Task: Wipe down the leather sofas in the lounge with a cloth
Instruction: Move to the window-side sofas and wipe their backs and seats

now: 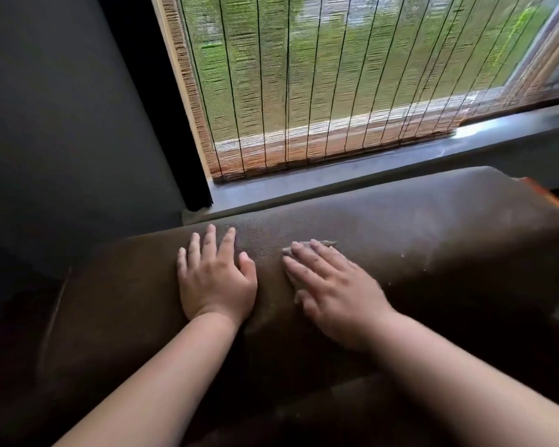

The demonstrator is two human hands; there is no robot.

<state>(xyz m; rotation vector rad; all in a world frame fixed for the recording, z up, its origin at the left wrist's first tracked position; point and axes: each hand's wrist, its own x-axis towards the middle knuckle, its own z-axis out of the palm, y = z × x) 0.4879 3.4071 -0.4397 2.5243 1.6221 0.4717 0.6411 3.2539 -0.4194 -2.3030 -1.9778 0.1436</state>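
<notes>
Both bare forearms reach forward from the near edge of the view onto the rounded top of the brown leather sofa (417, 227) backrest. The left hand (215, 279) lies palm down on the leather, fingers straight and slightly spread, thumb angled out to the right; it holds nothing and simply rests flat on the surface. The right hand (333, 285) sits just to the right of it, also palm down with fingers extended and pointing up and to the left. It presses on a thin grey-brown cloth (326, 244), of which only a narrow strip shows beyond the fingertips and along the left side of the fingers; the rest is covered by the hand, so its full outline and size cannot be made out. The fingers are not curled around the cloth. The right hand is somewhat motion-blurred, which softens its finger edges. The two hands are near each other but apart, with a band of bare leather between them. The sofa shows small pale specks right of the right hand, and a worn or torn corner with an orange tone at its far right end. Its lower seat area in the near part of the view is dark and hard to read. Behind the sofa runs a dark window sill (336, 175) below a woven bamboo blind (320, 75); greenery beyond is blurred. A dark grey wall (62, 108) fills the left.
</notes>
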